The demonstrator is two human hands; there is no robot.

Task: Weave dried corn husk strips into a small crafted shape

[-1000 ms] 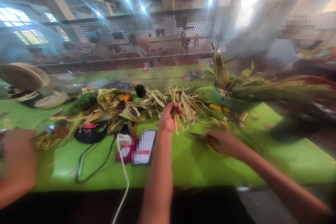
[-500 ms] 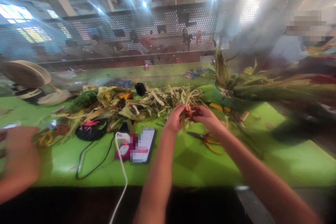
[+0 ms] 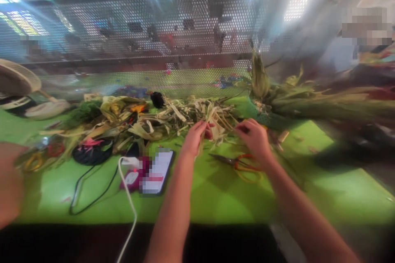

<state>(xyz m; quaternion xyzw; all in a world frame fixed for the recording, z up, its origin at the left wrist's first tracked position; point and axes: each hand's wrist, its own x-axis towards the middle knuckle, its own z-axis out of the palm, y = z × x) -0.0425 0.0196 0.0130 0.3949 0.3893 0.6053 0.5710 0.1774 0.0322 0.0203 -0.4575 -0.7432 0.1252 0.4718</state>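
My left hand [image 3: 196, 135] is closed around a bunch of pale dried leaf strips [image 3: 202, 143], whose ends hang below the fingers and stand up above them. To its right, my right hand [image 3: 254, 135] is apart from the bunch, with thumb and fingers pinched together; a thin strand may lie in them, but blur hides it. Orange-and-yellow-handled scissors [image 3: 243, 164] lie on the green table [image 3: 216, 201] below the right hand. Behind both hands spreads a loose pile of dried strips [image 3: 179, 113].
A phone [image 3: 159, 174] lies beside a purple box with a white plug and cable [image 3: 132, 209]. Left are a black round object [image 3: 92, 152], a fan [image 3: 18, 78] and another person's arm [image 3: 9, 181]. Long leaf bundles [image 3: 314, 104] lie right, before a perforated screen [image 3: 185, 37].
My right hand has moved right, away from my left hand, which keeps the leaf strips. The view has shifted slightly, and the other person's arm is further out at the left edge.
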